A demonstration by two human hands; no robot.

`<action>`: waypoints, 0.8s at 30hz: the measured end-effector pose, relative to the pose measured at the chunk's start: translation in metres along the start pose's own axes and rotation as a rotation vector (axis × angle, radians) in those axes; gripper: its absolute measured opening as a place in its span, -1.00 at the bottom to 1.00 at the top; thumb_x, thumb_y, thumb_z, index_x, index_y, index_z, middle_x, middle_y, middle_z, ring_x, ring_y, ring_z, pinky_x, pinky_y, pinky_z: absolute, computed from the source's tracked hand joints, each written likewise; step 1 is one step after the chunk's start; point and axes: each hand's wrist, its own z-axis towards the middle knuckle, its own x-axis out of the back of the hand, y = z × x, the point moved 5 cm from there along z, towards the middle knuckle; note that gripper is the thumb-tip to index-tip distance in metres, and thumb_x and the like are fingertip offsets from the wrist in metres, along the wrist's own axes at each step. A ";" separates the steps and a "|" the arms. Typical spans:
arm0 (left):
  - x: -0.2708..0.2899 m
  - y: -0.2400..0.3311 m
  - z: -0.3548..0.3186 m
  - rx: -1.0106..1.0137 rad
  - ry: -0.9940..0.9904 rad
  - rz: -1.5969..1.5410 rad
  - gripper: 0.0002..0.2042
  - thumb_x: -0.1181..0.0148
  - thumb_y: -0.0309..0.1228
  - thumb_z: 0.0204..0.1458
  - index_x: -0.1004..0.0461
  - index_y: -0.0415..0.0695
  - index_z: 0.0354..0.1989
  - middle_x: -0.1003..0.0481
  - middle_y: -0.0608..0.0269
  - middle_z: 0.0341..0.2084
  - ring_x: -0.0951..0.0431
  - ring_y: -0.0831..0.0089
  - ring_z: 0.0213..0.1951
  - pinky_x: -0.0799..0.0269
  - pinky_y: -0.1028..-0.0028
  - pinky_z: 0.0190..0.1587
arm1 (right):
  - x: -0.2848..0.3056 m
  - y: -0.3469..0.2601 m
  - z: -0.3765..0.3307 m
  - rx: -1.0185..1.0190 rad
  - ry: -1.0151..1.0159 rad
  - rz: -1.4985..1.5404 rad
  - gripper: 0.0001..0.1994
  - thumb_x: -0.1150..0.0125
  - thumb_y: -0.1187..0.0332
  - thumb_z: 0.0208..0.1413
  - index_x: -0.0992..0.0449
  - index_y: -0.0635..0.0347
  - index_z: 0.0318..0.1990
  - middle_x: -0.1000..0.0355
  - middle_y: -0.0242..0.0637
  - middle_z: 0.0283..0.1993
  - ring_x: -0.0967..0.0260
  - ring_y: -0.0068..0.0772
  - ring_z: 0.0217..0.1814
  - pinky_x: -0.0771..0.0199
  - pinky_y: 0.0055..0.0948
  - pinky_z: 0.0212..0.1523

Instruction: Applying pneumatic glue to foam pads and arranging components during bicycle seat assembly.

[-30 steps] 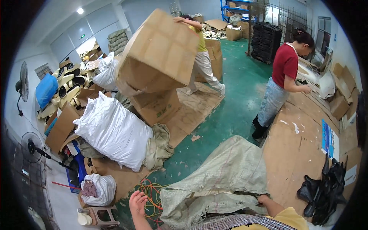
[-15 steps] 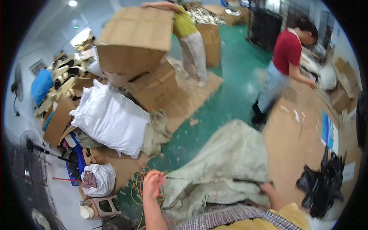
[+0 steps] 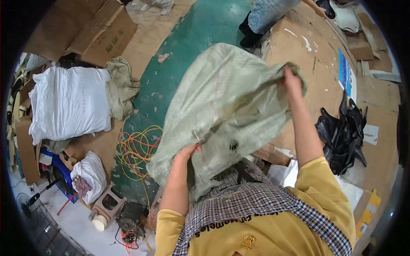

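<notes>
I have both hands on the sack (image 3: 222, 98), a pale green woven one, held up off the floor in front of my chest. My left hand (image 3: 186, 152) grips its lower edge, fingers (image 3: 193, 149) curled into the cloth just above my checked apron (image 3: 252, 200). My right hand (image 3: 291, 77) is raised higher and farther out, its fingers closed on a bunched corner of the sack at the top right. The cloth hangs slack between the two grips and folds down toward my body.

Below and left of my left fingers, a tangle of orange and yellow cord (image 3: 139, 149) lies on the green floor (image 3: 200, 30). Farther left sits a big white bag (image 3: 70, 102) with a crumpled grey cloth (image 3: 121, 87) against its side, and a smaller white bag (image 3: 90, 175) near the bottom. Cardboard boxes (image 3: 89, 27) stand beyond them. Right of my right forearm, a heap of black pieces (image 3: 344, 132) rests on flattened cardboard (image 3: 299, 47). Another person's legs (image 3: 265, 17) show beyond the sack, well apart from my fingers.
</notes>
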 end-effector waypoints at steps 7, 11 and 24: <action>0.081 0.016 0.045 -0.326 0.423 -0.088 -0.76 -0.14 -0.29 -0.02 -0.44 -0.14 -0.22 -0.47 0.30 -0.44 -0.43 0.58 -0.51 -0.33 0.57 -0.54 | -0.099 -0.011 -0.128 0.074 -0.975 -0.486 -0.55 -0.12 0.24 0.03 -0.33 0.27 0.06 -0.37 -0.15 0.00 -0.32 -0.27 0.01 -0.30 -0.38 0.04; 0.154 0.038 0.079 -0.286 0.539 -0.091 -0.77 -0.15 -0.29 -0.02 -0.45 -0.14 -0.23 -0.47 0.30 -0.44 -0.43 0.57 -0.51 -0.33 0.57 -0.52 | -0.170 0.013 -0.145 0.493 -1.092 -0.498 -0.48 -0.18 0.23 -0.04 -0.30 0.21 0.11 -0.20 -0.07 0.19 -0.11 -0.15 0.24 -0.04 -0.32 0.25; 0.100 -0.010 0.048 -0.070 0.431 -0.039 -0.58 -0.20 -0.37 -0.16 -0.41 -0.26 -0.07 -0.49 0.14 -0.26 -0.46 0.37 -0.18 -0.33 0.46 -0.08 | -0.221 -0.010 0.000 0.353 -1.403 -1.061 -0.66 -0.01 0.17 0.04 -0.46 0.13 -0.09 -0.40 -0.13 -0.01 -0.31 -0.20 0.06 -0.26 -0.35 0.09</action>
